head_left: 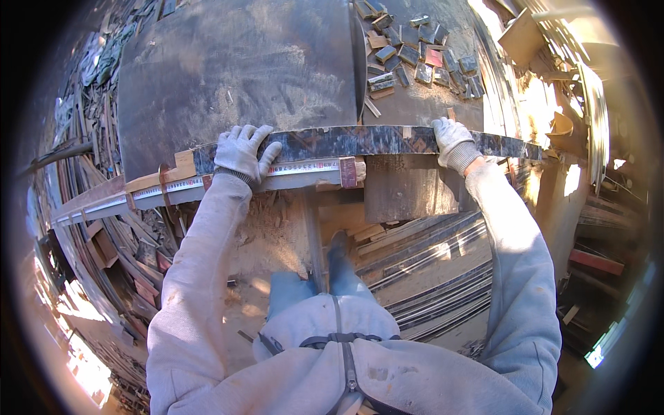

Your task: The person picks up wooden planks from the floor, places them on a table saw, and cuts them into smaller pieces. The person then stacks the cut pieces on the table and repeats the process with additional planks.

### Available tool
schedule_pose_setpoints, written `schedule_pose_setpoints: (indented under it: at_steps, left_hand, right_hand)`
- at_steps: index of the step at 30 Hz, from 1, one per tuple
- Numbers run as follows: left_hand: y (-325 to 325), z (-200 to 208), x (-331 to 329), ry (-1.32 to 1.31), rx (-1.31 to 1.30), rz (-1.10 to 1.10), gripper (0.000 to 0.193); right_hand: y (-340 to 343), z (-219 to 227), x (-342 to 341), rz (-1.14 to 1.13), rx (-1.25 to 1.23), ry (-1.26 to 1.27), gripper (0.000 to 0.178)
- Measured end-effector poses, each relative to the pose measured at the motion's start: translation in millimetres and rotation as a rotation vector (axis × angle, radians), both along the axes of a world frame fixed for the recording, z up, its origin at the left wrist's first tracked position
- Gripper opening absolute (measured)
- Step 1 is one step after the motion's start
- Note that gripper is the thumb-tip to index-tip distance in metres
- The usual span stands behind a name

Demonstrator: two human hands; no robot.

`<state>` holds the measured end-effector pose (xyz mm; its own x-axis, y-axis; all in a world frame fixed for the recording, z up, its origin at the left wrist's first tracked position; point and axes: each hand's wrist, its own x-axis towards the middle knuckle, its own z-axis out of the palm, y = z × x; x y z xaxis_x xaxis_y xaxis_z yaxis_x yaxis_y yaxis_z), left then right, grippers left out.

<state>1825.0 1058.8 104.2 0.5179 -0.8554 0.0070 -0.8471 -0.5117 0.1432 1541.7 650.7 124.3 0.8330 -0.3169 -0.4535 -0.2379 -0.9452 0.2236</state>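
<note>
A long dark board point(332, 137) with a worn, blue-flecked face lies crosswise in front of me, along the near edge of a dark table top point(242, 62). My left hand point(242, 151), in a pale work glove, rests over the board's left end with fingers and thumb spread. Toward the other end, my right hand point(454, 143) is gloved too, its fingers closed over the board's far edge. The right thumb is hidden. Just below the board runs a rail with a measuring tape strip point(304, 168), ending at a reddish-brown block point(348, 172).
Small offcut blocks point(422, 59) lie scattered on the table's far right. A wood piece point(176, 167) meets the board's left end. Long strips point(436, 277) are stacked low on my right. Scrap wood point(142, 256) is heaped on my left. Sawdust covers the floor point(270, 242).
</note>
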Motion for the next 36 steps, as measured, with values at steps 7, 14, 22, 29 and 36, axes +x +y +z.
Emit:
schedule_pose_setpoints:
  at_steps: [7,14,22,29,36]
  left_hand:
    - [1,5,-4,0.005,0.109,0.028,0.055]
    - [6,2,-9,-0.003,0.036,0.018,0.054]
    - [9,3,-16,0.009,-0.001,0.049,0.048]
    - [13,2,-19,-0.001,-0.034,0.037,0.051]
    - [16,1,-21,0.020,-0.019,0.053,0.052]
  right_hand:
    - [4,9,1,-0.046,0.034,0.019,0.056]
    - [10,18,0,-0.071,0.029,0.021,0.056]
    - [15,24,-2,-0.102,0.011,0.016,0.052]
    - [9,15,-10,-0.058,0.001,-0.034,0.045]
    - [12,18,-11,-0.037,0.000,-0.034,0.052]
